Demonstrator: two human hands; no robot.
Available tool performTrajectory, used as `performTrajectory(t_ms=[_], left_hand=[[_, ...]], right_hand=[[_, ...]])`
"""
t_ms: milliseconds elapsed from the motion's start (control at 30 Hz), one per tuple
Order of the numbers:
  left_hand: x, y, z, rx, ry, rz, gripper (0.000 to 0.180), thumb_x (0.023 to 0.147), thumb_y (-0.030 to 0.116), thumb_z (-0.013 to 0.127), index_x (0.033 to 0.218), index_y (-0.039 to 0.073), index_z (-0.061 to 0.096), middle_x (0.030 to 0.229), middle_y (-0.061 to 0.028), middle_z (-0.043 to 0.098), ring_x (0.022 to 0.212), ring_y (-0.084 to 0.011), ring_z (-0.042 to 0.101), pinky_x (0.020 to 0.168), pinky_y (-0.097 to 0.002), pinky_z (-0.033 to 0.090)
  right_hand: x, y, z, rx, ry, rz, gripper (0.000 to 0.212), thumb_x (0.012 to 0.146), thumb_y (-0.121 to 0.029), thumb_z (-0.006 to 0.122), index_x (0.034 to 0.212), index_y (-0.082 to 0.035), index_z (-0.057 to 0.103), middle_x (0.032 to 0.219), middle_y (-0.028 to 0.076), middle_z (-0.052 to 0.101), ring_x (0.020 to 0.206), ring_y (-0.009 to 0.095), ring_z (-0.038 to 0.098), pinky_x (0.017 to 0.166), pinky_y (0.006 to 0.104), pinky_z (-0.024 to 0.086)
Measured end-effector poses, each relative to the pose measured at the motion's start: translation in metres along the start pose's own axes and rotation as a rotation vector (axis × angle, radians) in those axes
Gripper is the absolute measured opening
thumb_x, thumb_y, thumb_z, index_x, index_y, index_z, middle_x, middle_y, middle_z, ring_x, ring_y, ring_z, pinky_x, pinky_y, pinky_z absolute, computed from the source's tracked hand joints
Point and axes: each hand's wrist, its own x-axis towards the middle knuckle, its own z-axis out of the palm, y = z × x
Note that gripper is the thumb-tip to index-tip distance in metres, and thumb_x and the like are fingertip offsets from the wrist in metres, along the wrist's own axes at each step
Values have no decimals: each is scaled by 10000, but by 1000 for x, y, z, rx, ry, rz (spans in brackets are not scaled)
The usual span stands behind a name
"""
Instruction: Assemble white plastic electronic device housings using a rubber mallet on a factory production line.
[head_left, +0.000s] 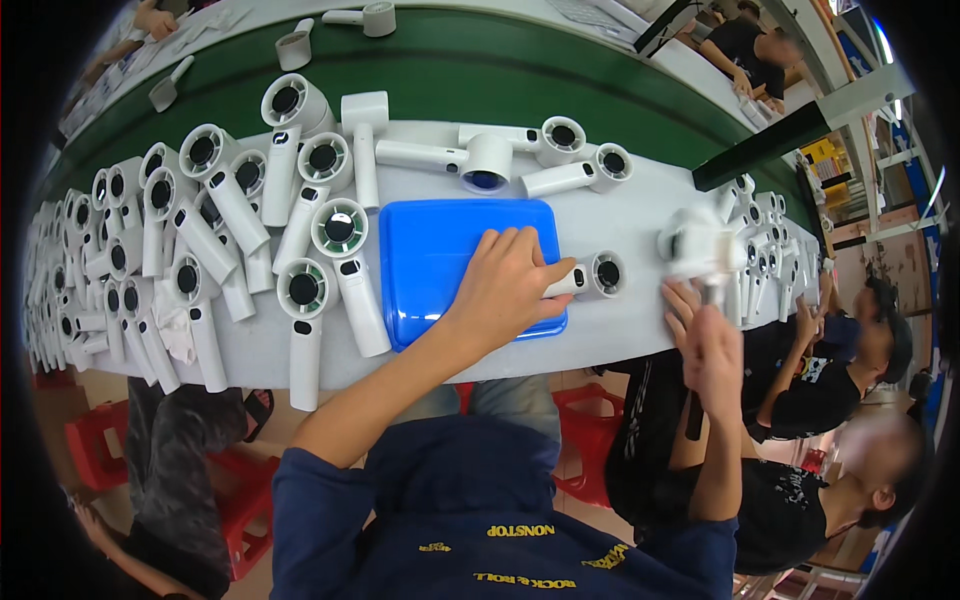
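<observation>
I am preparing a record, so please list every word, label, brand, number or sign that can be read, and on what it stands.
Wearer's navy shirt: yellow lettering, readable, but I do not copy printed words.
Co-worker's black shirt, lower right: white print, too small to read.
White fan handles: small dark patches, any text too small to read.
Any other text: too small or blurred.

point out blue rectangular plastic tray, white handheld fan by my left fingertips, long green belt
Blue rectangular plastic tray (428,258), head view: bare left side
White handheld fan (606,273), head view: its round end
Long green belt (470,75), head view: bare surface
</observation>
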Motion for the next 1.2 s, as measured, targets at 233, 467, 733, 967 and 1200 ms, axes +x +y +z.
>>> performTrajectory(t_ms=[233,467,733,967,1200], left_hand=[[-2,0,-2,15,-12,-19,412,701,251,862,1092,154,777,799,-40,486,789,-210,504,693,-358,357],[1,5,-2,11,-14,5,399,714,270,850,1091,159,780,803,-42,486,800,-211,506,705,-356,357],[-2,1,-1,-7,-7,-14,388,719,274,842,1085,162,781,806,-42,491,811,-213,512,711,-363,359],[-7,-2,-2,13,-8,-6,406,721,286,834,1112,193,770,819,-34,495,815,-218,515,723,-361,370],[5,4,2,21,-2,34,401,735,286,829,1116,183,756,829,-35,498,800,-213,521,718,-358,379]], right_hand=[[-3,-13,22,-743,-50,-529,424,1071,-296,475,787,9,549,633,84,547,594,210,503,584,338,423],[-16,27,14,-653,131,-346,408,1075,-310,470,784,-30,527,568,45,442,507,247,451,509,369,372],[-7,-12,-3,79,97,-15,474,1093,-324,453,742,-9,490,547,-2,437,451,94,391,427,323,301],[7,4,18,-282,-184,209,426,1081,-380,473,766,-101,537,587,-73,437,459,45,361,415,236,269],[0,52,23,-570,-61,-190,440,1086,-321,452,781,-12,522,592,10,493,550,88,490,503,314,365]])
